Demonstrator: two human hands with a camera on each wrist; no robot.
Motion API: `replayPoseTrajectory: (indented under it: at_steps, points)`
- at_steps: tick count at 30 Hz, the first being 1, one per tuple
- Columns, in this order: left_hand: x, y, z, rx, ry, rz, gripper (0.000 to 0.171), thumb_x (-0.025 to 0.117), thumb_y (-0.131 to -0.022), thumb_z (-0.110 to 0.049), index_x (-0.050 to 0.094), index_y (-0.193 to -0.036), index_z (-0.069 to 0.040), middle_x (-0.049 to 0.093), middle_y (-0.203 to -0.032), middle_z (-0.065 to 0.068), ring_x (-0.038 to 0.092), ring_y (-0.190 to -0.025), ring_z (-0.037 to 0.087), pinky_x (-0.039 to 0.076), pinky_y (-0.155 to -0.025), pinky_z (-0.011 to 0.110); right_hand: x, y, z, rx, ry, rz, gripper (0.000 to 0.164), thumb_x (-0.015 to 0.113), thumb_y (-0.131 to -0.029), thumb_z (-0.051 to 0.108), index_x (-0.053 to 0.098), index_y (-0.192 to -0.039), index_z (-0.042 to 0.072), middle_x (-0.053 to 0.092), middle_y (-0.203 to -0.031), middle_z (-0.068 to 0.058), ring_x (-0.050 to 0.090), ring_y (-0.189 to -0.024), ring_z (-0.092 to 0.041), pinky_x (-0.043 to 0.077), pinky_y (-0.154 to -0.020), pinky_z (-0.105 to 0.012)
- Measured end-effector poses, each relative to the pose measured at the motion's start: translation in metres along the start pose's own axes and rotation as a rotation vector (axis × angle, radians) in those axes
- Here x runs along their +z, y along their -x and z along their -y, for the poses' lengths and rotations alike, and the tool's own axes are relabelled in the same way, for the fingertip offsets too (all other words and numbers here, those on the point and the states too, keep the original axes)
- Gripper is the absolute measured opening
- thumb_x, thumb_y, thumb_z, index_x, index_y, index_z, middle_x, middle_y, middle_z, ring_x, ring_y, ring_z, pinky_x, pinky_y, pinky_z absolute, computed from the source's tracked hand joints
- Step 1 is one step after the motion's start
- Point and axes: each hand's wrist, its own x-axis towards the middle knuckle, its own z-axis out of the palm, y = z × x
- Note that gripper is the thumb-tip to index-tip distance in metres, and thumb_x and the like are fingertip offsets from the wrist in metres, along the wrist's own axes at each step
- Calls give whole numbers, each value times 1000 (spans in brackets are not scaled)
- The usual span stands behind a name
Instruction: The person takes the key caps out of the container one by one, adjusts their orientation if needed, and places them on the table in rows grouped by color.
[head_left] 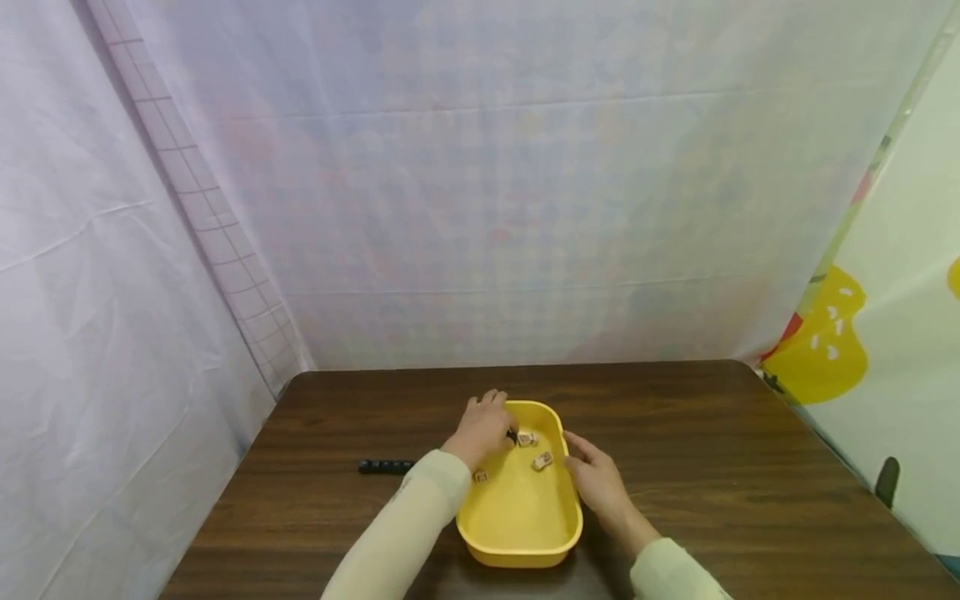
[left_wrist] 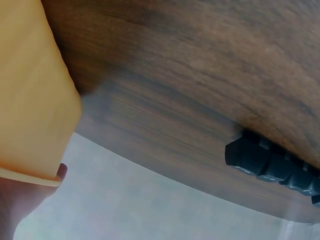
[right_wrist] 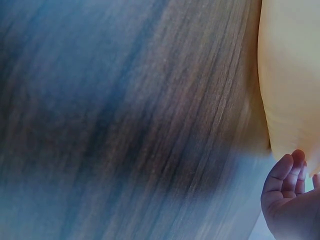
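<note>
Your left sleeve (head_left: pixel 408 529) is lying nearest. Your left hand (head_left: pixel 480 432) is lying across the yellow basin's (head_left: pixel 525 521) rim beside a black piece (head_left: pixel 512 436), its grip too hidden to tell; your right hand (head_left: pixel 602 490), apart, is resting loose-fingered against the opposite side. Pale pieces (head_left: pixel 542 461) are lying inside; a black strip (head_left: pixel 386 467) is sitting on the tabletop (head_left: pixel 675 425), so work is seemingly remaining.

The left arm (head_left: pixel 405 525) slants forward and rightward, the left hand (head_left: pixel 478 432) back upward with its fingers (head_left: pixel 492 400) at the far end, and one digit bends down just right of them. The right hand (head_left: pixel 597 482) points forward and leftward, fingers close together and loosely bent, thumb nearer the body than they are, bare wrist (head_left: pixel 633 529) behind them.
</note>
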Motion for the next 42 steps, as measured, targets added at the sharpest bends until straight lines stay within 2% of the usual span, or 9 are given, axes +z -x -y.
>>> replayPoseTrajectory:
  at_steps: [6, 10, 13, 16, 24, 29, 33, 36, 42]
  points:
    - [-8, 7, 5, 24, 42, -79, 22, 72, -92, -34, 76, -111, -25, 40, -152, 10, 29, -143, 30, 29, -113, 49, 1, 0, 0, 0, 12, 0, 50, 50, -96, 4, 45, -145, -4, 58, -125, -32, 64, -103, -32, 54, -83, -39]
    - [-16, 11, 8, 67, 59, -142, 19, 71, -94, -30, 76, -110, -21, 53, -139, 6, 45, -130, 25, 38, -108, 41, 1, -1, -2, 4, 23, 0, 50, 50, -96, 4, 45, -145, -3, 57, -127, -32, 63, -105, -34, 54, -85, -40]
    - [-21, 14, 12, 95, 147, -144, 17, 70, -94, -23, 75, -109, -16, 66, -116, 1, 57, -109, 19, 46, -96, 35, 0, -2, -3, 0, 28, 0, 50, 49, -96, 4, 45, -145, -3, 55, -129, -33, 62, -106, -34, 53, -85, -39]
    - [-24, 19, 16, 104, 248, -128, 18, 69, -94, -17, 75, -110, -11, 71, -102, -1, 62, -96, 16, 51, -86, 32, 0, -2, -3, -4, 34, -1, 49, 49, -97, 5, 45, -145, -3, 55, -129, -31, 61, -104, -32, 53, -83, -38]
    - [-27, 35, 30, 114, 370, -203, 19, 70, -92, -14, 74, -109, -6, 69, -99, 1, 61, -92, 17, 50, -88, 36, 0, -2, -1, -8, 59, -5, 49, 50, -96, 5, 46, -144, -4, 57, -122, -30, 60, -100, -32, 52, -79, -33]
    - [-28, 55, 43, 35, 469, -224, 31, 70, -93, -16, 67, -121, -3, 69, -105, 6, 63, -94, 20, 48, -94, 42, 0, -1, -1, 6, 62, -6, 49, 50, -96, 6, 46, -145, -3, 57, -119, -27, 59, -98, -31, 51, -76, -33]
    - [-23, 71, 60, -31, 586, -265, 30, 72, -92, -15, 68, -119, -2, 69, -101, 7, 63, -90, 21, 53, -81, 40, 0, -1, 0, 3, 49, 2, 49, 49, -97, 7, 45, -145, -3, 52, -133, -31, 59, -105, -32, 53, -81, -37]
    - [-19, 84, 77, -35, 611, -315, 22, 74, -90, -15, 72, -109, -4, 67, -93, 3, 61, -83, 17, 53, -74, 35, 0, -1, 0, 2, 41, 11, 50, 48, -97, 7, 44, -146, -3, 46, -140, -33, 58, -111, -34, 52, -85, -39]
    - [-14, 108, 107, -67, 613, -387, 21, 77, -88, -14, 74, -105, -4, 64, -90, 0, 60, -81, 15, 52, -72, 34, 0, 0, 0, -2, 50, 14, 50, 48, -97, 7, 44, -146, -4, 43, -143, -34, 56, -116, -36, 51, -88, -40]
